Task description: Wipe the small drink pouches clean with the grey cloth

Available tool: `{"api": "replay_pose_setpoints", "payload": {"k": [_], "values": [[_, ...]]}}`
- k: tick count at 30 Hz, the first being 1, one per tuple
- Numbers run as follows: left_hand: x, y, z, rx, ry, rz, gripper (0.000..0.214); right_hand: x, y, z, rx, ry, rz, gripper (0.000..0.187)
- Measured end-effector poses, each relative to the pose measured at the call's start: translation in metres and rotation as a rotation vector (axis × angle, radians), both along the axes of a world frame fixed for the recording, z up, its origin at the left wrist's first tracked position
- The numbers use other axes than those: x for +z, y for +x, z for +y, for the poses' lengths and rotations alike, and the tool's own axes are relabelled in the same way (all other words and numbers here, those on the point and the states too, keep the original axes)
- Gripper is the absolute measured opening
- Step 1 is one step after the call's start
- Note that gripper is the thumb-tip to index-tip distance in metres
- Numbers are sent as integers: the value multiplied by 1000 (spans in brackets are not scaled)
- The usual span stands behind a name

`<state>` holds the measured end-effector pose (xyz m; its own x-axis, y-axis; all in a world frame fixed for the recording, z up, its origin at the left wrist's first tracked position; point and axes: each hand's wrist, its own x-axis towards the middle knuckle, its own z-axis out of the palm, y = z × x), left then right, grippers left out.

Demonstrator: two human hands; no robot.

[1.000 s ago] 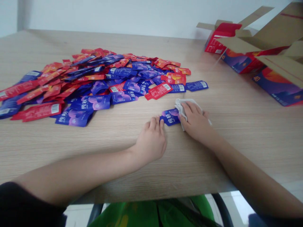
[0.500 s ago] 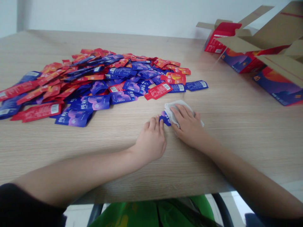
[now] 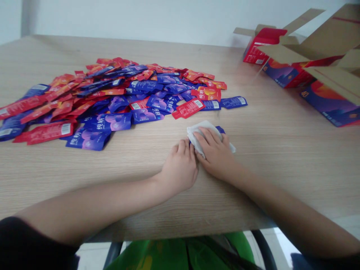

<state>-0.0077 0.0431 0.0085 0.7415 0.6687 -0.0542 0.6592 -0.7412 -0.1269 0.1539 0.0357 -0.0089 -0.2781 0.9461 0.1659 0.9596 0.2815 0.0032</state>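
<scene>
My right hand (image 3: 213, 153) lies flat on a folded white cloth (image 3: 200, 135), pressing it down on the table. Under the cloth is a blue foil sachet (image 3: 221, 129), and only its far corner shows. My left hand (image 3: 180, 163) rests palm down on the wood, its fingertips against the cloth's near edge. Whether it touches the hidden sachet I cannot tell. To the left and ahead of both hands spreads a large heap of red and blue sachets (image 3: 118, 99), with the nearest ones a short way from my left hand.
The light wood table (image 3: 253, 165) ends in a near edge below my arms. Red and purple printed boxes (image 3: 284, 73) and an opened cardboard carton (image 3: 329, 41) with raised flaps stand at the far right. A green bag (image 3: 180, 255) shows below the table edge.
My right hand and the cloth have slid left, and the cloth now covers the blue sachet that showed earlier. My left hand has barely moved.
</scene>
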Motion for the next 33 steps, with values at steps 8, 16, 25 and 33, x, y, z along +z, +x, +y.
{"api": "replay_pose_setpoints", "payload": {"k": [8, 16, 25, 33], "values": [[-2, 0, 0, 5, 21, 16, 66, 0, 37, 14, -275, -8, 39, 53], [1, 0, 0, 12, 8, 3, 65, 1, 3, 2, -43, 3, 10, 53], [0, -1, -1, 10, 9, 21, 66, 3, 39, 15, -278, -24, 66, 53], [0, 0, 0, 1, 7, -4, 63, 0, 2, 2, -56, 9, -2, 53]]}}
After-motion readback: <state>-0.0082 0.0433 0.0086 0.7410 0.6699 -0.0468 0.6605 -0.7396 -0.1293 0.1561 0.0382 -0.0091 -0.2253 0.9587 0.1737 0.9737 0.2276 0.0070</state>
